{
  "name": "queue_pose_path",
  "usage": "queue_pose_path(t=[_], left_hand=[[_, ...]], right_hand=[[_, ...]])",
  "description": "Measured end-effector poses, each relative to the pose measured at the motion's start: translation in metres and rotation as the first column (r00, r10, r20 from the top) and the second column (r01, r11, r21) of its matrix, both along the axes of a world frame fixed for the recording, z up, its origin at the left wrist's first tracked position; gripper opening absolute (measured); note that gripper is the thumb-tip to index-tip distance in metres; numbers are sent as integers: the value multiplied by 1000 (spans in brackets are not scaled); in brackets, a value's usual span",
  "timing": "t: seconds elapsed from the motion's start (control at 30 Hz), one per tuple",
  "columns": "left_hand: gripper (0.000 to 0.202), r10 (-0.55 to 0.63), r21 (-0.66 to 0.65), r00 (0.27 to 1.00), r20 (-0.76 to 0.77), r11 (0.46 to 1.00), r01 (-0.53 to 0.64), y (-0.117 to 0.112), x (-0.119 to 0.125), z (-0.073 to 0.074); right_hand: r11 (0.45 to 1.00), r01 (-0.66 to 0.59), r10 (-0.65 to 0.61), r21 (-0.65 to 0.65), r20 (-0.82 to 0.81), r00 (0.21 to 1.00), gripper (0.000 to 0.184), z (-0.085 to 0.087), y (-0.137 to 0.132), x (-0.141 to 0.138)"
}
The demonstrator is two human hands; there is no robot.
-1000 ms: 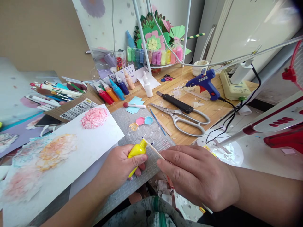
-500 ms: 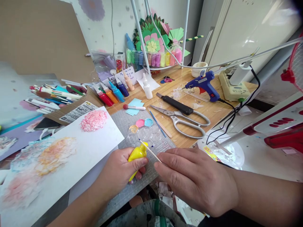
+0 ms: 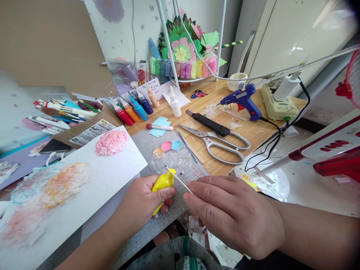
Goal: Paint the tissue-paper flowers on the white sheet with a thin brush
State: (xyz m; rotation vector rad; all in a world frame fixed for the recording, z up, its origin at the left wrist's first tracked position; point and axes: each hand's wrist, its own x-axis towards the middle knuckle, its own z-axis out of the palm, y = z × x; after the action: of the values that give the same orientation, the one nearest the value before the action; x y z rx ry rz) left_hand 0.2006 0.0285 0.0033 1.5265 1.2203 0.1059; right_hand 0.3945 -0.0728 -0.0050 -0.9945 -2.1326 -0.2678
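Note:
My left hand (image 3: 149,198) is closed around a yellow paint bottle (image 3: 163,182), tilted with its mouth up and to the right. Between the thumb and fingers of my right hand (image 3: 227,213) is a thin pale stick (image 3: 180,181) with a dark tip. The stick crosses over the mouth of the bottle; whether it touches cannot be made out. Just beyond the bottle lies a clear paint palette (image 3: 173,157) with orange, pink and blue paint in some wells. Under it is a grey cutting mat (image 3: 140,140).
Large scissors (image 3: 213,146), a black-handled knife (image 3: 210,123) and a blue glue gun (image 3: 243,101) lie at the right. Paint bottles (image 3: 137,108) and a white bottle (image 3: 174,103) stand behind. White paper (image 3: 112,176) with coloured fluffy pieces covers the left. A brush (image 3: 159,127) lies near blue slips.
Nearly everything holds still. Both hands keep the same grip on the bottle and the stick, and the view has shifted only slightly.

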Motion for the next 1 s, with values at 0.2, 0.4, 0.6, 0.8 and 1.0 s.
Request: queue_pose_path(t=[0.2,0.4,0.6,0.8,1.0], left_hand=[[30,-4,5,1000,6,1000,4,1,0,-2],[31,-6,-3,1000,20,1000,7,0,0,-2],[30,-8,2,1000,-5,1000,8,0,0,0],[31,-6,-3,1000,14,1000,6,0,0,-1],[32,6,-7,1000,6,1000,-6,0,1,1]], right_hand=[[1000,-8,8,19,-19,1000,35,1,1,0],[1000,22,-21,10,-10,1000,32,0,1,0],[1000,17,-17,4,-1,1000,32,-2,1,0],[1000,22,-22,15,5,1000,34,-1,0,1],[1000,0,0,-13,-5,1000,34,-2,-1,1]])
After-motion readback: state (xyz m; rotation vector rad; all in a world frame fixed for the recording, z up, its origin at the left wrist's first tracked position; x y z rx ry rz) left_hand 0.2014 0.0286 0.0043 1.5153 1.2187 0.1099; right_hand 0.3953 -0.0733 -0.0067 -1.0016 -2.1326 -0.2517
